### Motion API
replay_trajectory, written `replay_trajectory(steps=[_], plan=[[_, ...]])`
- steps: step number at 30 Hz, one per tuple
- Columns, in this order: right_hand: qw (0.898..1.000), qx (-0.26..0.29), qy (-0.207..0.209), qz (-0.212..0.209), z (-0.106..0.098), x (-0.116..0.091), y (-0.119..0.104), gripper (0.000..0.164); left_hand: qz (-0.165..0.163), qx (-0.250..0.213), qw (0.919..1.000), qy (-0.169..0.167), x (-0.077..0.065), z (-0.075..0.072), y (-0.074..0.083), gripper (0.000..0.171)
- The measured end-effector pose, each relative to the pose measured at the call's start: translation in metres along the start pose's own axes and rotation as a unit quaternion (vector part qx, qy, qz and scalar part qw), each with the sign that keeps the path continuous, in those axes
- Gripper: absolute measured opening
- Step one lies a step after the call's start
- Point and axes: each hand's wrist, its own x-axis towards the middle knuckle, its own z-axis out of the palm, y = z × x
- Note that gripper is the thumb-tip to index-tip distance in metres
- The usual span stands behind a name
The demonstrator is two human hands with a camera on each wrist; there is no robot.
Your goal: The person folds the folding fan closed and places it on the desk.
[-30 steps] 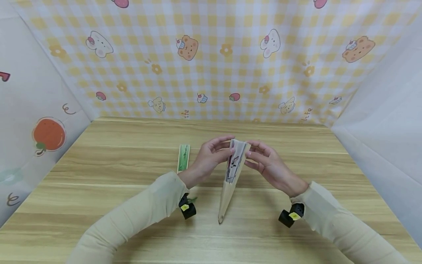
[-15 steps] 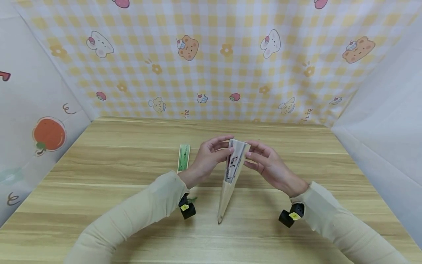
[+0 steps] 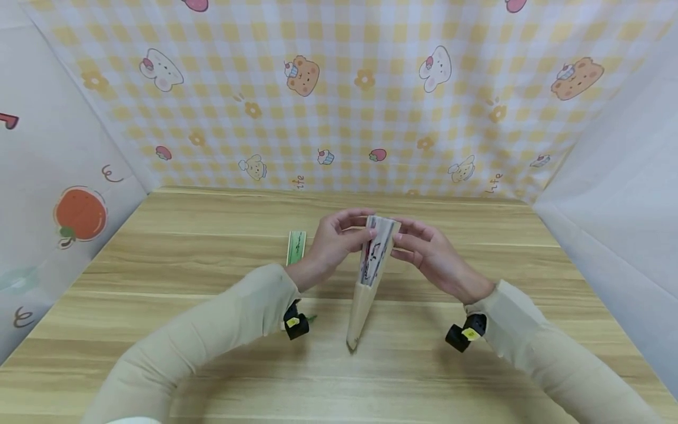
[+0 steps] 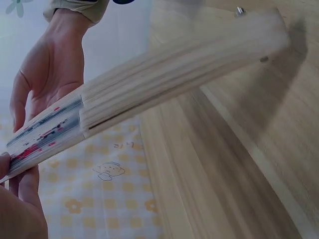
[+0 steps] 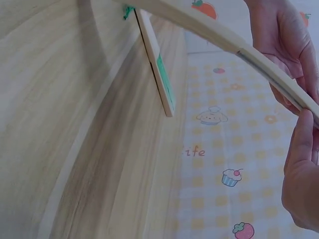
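A folding fan (image 3: 360, 309) with pale wooden ribs and a white painted leaf is folded nearly together, its pivot end pointing down toward me. My left hand (image 3: 331, 244) pinches the leaf end from the left, thumb on the front face. At the opposite edge, my right hand (image 3: 436, 259) grips the fan between thumb and fingers. The left wrist view shows the folded ribs (image 4: 174, 74) side-on above the table, with a shadow beneath. Behind my left wrist lies a second, green folding fan (image 3: 296, 247), partly hidden by the arm; the right wrist view shows it closed.
A wooden table (image 3: 212, 259) spreads under both arms. A yellow checked cloth (image 3: 339, 118) with cartoon prints hangs along its back edge, and white cloth (image 3: 620, 176) closes both sides. A small green tassel (image 5: 128, 12) lies by the green fan.
Both hands and the held fan have shifted slightly upward in the head view, the pivot end most recently. Both hands keep their grip, and the green fan stays where it was.
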Motion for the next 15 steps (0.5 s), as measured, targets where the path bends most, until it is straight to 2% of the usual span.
replay_trajectory(steps=[7, 15], plan=[[1.0, -0.014, -0.015, 0.012, 0.001, 0.008, -0.002, 0.033, -0.011, 0.003, 0.9999, -0.008, 0.005, -0.003, 0.001, 0.036], [0.999, -0.025, -0.032, 0.021, 0.001, 0.022, 0.0, 0.042, -0.028, 0.004, 0.9996, 0.009, 0.012, -0.007, -0.003, 0.036]])
